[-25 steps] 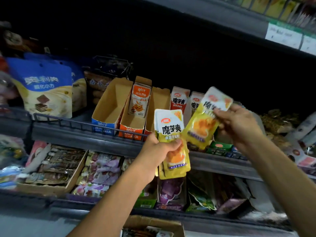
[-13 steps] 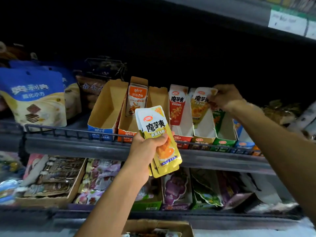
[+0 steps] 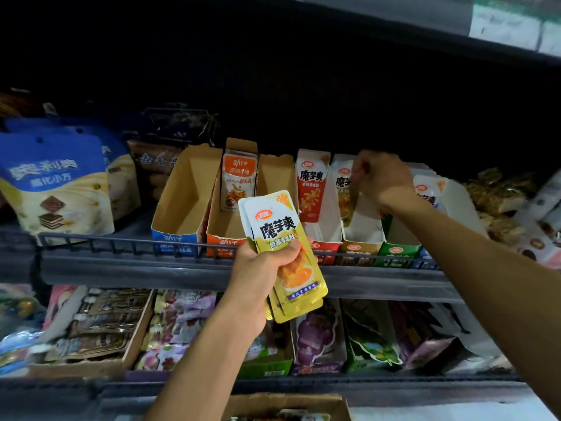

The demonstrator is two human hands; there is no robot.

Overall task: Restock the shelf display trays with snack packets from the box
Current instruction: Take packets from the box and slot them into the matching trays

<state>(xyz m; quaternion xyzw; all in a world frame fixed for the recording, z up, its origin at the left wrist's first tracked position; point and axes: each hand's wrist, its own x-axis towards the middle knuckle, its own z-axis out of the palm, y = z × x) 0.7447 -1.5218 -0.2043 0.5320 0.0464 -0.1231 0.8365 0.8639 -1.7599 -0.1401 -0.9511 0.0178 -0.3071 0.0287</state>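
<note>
Since the right hand [image 3: 381,180] has carried its packet [image 3: 344,192] into the yellow tray [image 3: 359,249] — fingers curled on it — release follows; left hand [image 3: 261,268] grips the stack [image 3: 282,235], below that tray.

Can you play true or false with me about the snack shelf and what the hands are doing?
1. The left hand holds a bunch of yellow packets. True.
2. The blue tray is packed full of snacks. False: no packets show in it, only bare cardboard.
3. The right hand is up at the yellow tray, by a packet standing in it. True.
4. The orange tray has no packets at all. False: an orange packet stands at its back.
5. A cardboard box sits at the bottom, below the shelves. True.
</note>
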